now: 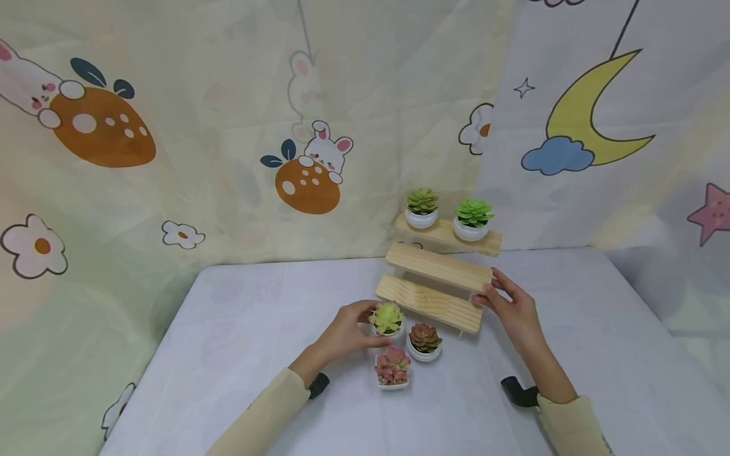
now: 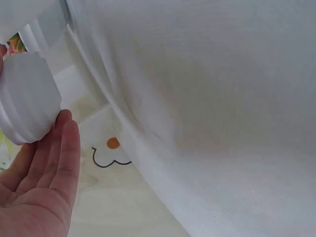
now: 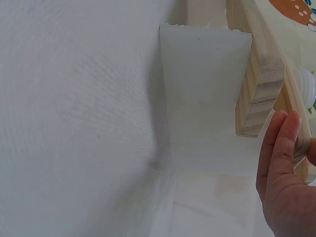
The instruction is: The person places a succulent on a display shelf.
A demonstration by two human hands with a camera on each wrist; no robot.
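Note:
My left hand [image 1: 350, 328] grips a white round pot with a yellow-green succulent [image 1: 386, 318], thumb on the near side and fingers behind it. In the left wrist view the fingers curve against the white pot [image 2: 30, 98]. With my right hand [image 1: 510, 307] I pinch the right end of the middle step of a three-tier wooden display stand [image 1: 436, 266]. The right wrist view shows fingers [image 3: 282, 148] against that step beside the stand's white side panel [image 3: 205, 89]. Two green succulents [image 1: 422, 208] in white pots stand on the top step. The middle and bottom steps are bare.
Close beside the held pot stand a brownish-red succulent [image 1: 424, 342] in a round pot and a pink succulent [image 1: 392, 366] in a square pot. A white cloth [image 1: 256, 316] covers the table, and a patterned curtain [image 1: 217, 126] hangs behind the stand.

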